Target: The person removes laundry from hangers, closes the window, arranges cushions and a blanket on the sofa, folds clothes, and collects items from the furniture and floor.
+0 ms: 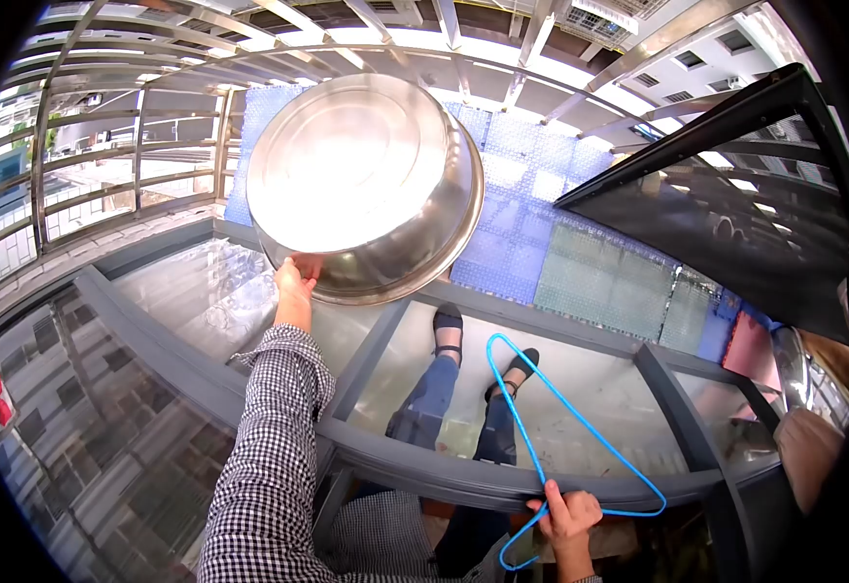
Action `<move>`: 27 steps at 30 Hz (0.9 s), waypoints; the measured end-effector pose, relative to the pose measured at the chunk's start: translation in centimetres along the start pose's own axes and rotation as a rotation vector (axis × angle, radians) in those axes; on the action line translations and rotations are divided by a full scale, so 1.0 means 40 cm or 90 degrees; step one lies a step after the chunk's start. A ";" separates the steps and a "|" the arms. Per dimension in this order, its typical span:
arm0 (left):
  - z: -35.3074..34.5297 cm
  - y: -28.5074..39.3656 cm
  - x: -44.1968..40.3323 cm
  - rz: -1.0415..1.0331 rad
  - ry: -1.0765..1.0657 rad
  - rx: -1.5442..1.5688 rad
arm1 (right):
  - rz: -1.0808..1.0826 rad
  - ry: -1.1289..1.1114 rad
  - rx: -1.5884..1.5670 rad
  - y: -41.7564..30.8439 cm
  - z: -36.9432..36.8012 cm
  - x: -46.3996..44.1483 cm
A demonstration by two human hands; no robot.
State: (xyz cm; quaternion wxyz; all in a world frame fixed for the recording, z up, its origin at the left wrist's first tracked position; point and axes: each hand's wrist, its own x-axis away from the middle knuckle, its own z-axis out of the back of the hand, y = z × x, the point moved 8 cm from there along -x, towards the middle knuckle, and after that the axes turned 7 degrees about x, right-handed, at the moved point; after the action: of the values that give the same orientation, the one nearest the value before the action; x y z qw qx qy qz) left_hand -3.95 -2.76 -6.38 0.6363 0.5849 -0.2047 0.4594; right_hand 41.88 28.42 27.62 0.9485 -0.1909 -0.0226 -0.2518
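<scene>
My left hand (295, 294), at the end of a black-and-white checked sleeve, grips the lower edge of a large shiny steel basin (366, 170). The basin is turned over, its round bottom facing up, and strong light glares on it. Part of my left fingers is hidden against the basin. Lower right, my right hand (570, 517) is closed around a blue clothes hanger (628, 512). The hanger's hook points down toward me, and its triangular frame stretches out over the window frame.
A grey window frame (424, 473) with glass panes crosses below my hands. Beyond it, blue plastic grid mats (517, 233) and a green mat (599, 282) line a ledge inside metal bars (138, 146). A dark-framed open window pane (726, 209) juts in at right.
</scene>
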 end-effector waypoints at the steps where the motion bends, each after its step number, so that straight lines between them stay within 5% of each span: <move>1: -0.019 -0.003 0.017 -0.006 -0.011 -0.005 | -0.001 0.002 -0.002 0.003 -0.004 -0.002; 2: -0.037 -0.007 0.033 -0.012 -0.021 -0.010 | -0.003 0.003 -0.004 0.004 -0.009 -0.001; 3: 0.122 0.089 0.127 -0.050 0.079 -0.096 | -0.007 -0.034 -0.068 -0.042 0.036 0.020; 8: 0.009 0.060 0.188 -0.151 0.220 -0.203 | -0.005 -0.008 -0.031 -0.014 0.023 -0.002; 11: -0.075 0.073 0.264 -0.371 0.245 -0.449 | -0.012 0.013 -0.028 -0.010 0.025 -0.011; 15: -0.248 -0.078 0.439 -0.403 0.013 -0.498 | -0.018 0.038 -0.033 -0.016 0.033 -0.023; 18: -0.369 -0.234 0.654 -0.305 -0.281 -0.417 | -0.017 0.030 -0.064 -0.021 0.051 -0.033; 20: -0.414 -0.264 0.862 -0.386 -0.474 -0.412 | -0.007 0.038 -0.065 -0.017 0.069 -0.039; 23: -0.376 -0.227 1.212 -0.491 -0.661 -0.553 | 0.000 0.107 -0.030 -0.005 0.154 -0.043; 25: -0.312 -0.247 1.362 -0.420 -0.791 -0.518 | -0.089 0.100 -0.076 0.006 0.251 -0.050; 27: -0.261 -0.240 1.486 -0.618 -0.910 -0.541 | -0.154 0.145 -0.150 0.031 0.319 -0.041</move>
State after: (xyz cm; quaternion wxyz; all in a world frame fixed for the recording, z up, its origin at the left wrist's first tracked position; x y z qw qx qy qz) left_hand 30.41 28.51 33.28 0.6409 0.4685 -0.4287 -0.4313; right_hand 41.72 34.95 38.79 0.8788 -0.2666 0.0917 -0.3851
